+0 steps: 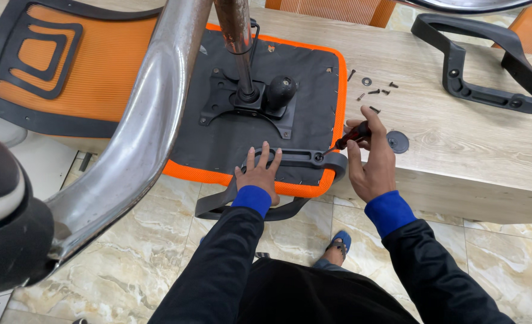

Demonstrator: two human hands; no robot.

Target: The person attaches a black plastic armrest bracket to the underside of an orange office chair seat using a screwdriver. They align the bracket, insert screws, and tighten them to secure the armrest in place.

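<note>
An upturned orange office chair seat [290,54] with a black underside lies on a wooden table [458,132]. A black armrest [302,159] rests along the seat's near edge. My left hand [259,173] lies flat on that armrest, fingers spread. My right hand [371,162] grips a screwdriver [350,137] with a red and black handle, its tip at the armrest's right end. A metal gas-lift column [237,42] stands up from the seat's mounting plate [248,105].
Several loose screws [374,92] and a washer lie on the table right of the seat, with a round black cap [397,141]. A second black armrest [482,66] lies at the far right. A chrome chair base leg [152,114] crosses the left. The orange mesh backrest [68,66] hangs left.
</note>
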